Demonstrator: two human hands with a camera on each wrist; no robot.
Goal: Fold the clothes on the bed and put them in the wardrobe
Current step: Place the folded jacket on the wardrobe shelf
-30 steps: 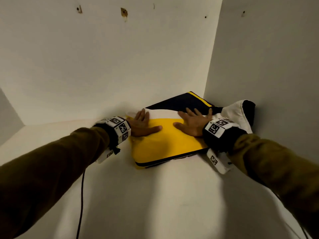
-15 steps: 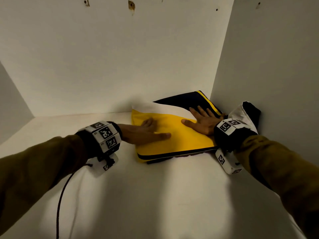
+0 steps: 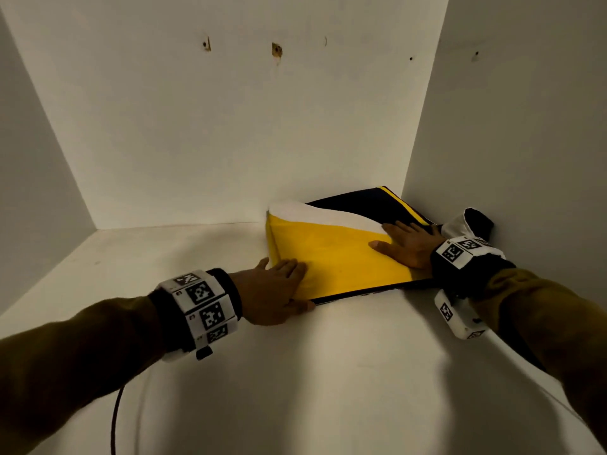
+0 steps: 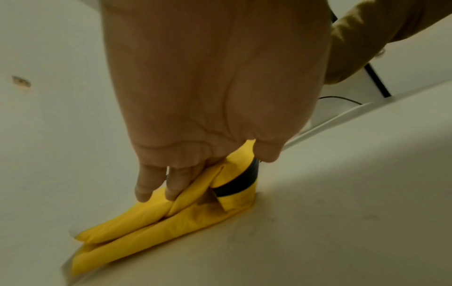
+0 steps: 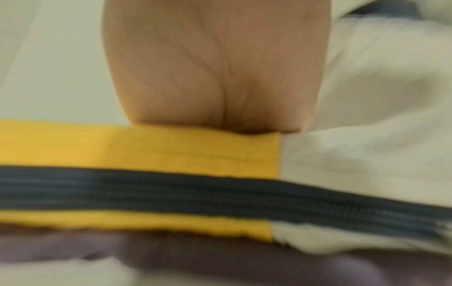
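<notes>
A folded jacket (image 3: 335,257), yellow with white and dark panels, lies on the wardrobe shelf (image 3: 295,372), pushed into the back right corner. My left hand (image 3: 300,284) is at its near left corner, fingers straight on the yellow top and thumb along the front edge. In the left wrist view the fingers (image 4: 156,183) press against the jacket's (image 4: 151,218) folded side. My right hand (image 3: 394,241) lies flat on the top near the right wall. The right wrist view shows only the palm (image 5: 215,77) above the jacket's yellow edge (image 5: 146,147) and dark zip band.
White wardrobe walls close the shelf at the back (image 3: 230,126), left and right (image 3: 509,142). A white and dark part of the jacket (image 3: 469,223) bunches against the right wall. A cable (image 3: 115,418) trails from my left wrist over the shelf.
My left hand slid off the top of the jacket to its near left corner. The jacket now sits deeper in the back right corner. My right hand stays flat on top.
</notes>
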